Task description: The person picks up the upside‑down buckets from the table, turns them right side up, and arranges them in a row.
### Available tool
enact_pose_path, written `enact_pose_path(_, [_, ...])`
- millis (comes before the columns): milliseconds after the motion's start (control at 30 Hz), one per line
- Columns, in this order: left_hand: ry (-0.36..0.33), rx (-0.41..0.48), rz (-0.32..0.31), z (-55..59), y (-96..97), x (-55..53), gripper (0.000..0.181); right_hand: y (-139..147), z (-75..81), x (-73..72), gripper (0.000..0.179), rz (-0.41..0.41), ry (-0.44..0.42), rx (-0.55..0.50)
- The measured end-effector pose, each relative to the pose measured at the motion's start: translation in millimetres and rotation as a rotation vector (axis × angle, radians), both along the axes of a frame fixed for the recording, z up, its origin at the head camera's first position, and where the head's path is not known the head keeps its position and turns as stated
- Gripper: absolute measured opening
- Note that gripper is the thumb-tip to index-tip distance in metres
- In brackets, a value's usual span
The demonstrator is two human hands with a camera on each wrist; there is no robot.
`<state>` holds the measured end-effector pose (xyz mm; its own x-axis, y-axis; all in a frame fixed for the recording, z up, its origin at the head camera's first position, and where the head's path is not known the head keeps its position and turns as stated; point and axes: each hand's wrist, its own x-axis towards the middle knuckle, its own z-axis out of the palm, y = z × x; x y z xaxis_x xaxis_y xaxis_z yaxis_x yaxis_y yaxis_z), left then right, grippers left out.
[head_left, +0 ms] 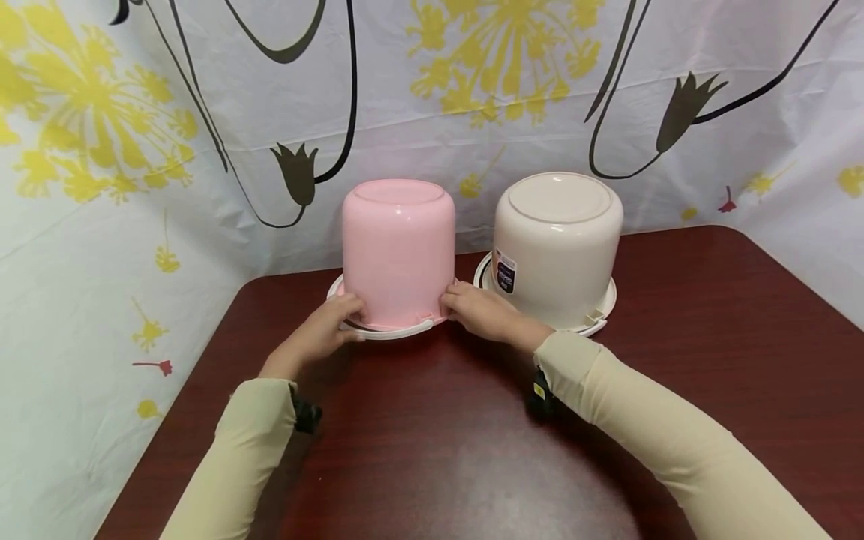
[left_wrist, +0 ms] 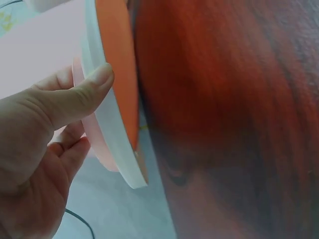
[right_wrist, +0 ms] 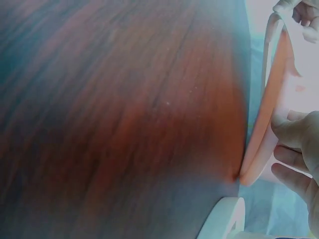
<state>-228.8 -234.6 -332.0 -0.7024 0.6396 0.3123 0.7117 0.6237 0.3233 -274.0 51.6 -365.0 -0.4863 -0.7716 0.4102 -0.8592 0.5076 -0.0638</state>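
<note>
A pink bucket (head_left: 398, 255) is upside down near the back of the table, its white carrying handle (head_left: 398, 332) lying along the front of the rim. With thumb and fingers my left hand (head_left: 324, 328) grips the rim and handle at the left side. In the left wrist view the thumb (left_wrist: 92, 89) lies across the white handle. My right hand (head_left: 482, 310) holds the rim at the right side, its fingers (right_wrist: 294, 181) against the pink wall. The right wrist view shows the rim tilted, its near side low by the tabletop.
A cream bucket (head_left: 556, 262) with a label (head_left: 505, 271) stands upside down right beside my right hand. Behind both buckets hangs a patterned cloth (head_left: 405, 90). The dark red wooden table (head_left: 432, 450) extends toward me.
</note>
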Motion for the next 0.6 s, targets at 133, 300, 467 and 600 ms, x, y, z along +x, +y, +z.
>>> enact_pose_path(133, [-0.017, -0.02, -0.014, 11.5, 4.4, 3.1, 0.031, 5, 6.2, 2.0, 0.013, 0.007, -0.005, -0.012])
enact_pose_path(300, [-0.069, -0.014, -0.015, 25.9, 8.0, 7.6, 0.03, 9, 16.5, 5.9, 0.014, 0.005, -0.008, -0.024])
enact_pose_path(467, [-0.096, 0.008, -0.044, 38.9, 11.6, 10.2, 0.031, 16, 28.8, 12.8, 0.013, -0.035, -0.003, -0.042])
enact_pose_path(600, [-0.125, 0.02, -0.062, 51.0, 15.5, 13.3, 0.03, 22, 40.5, 18.5, 0.011, -0.044, 0.007, -0.056])
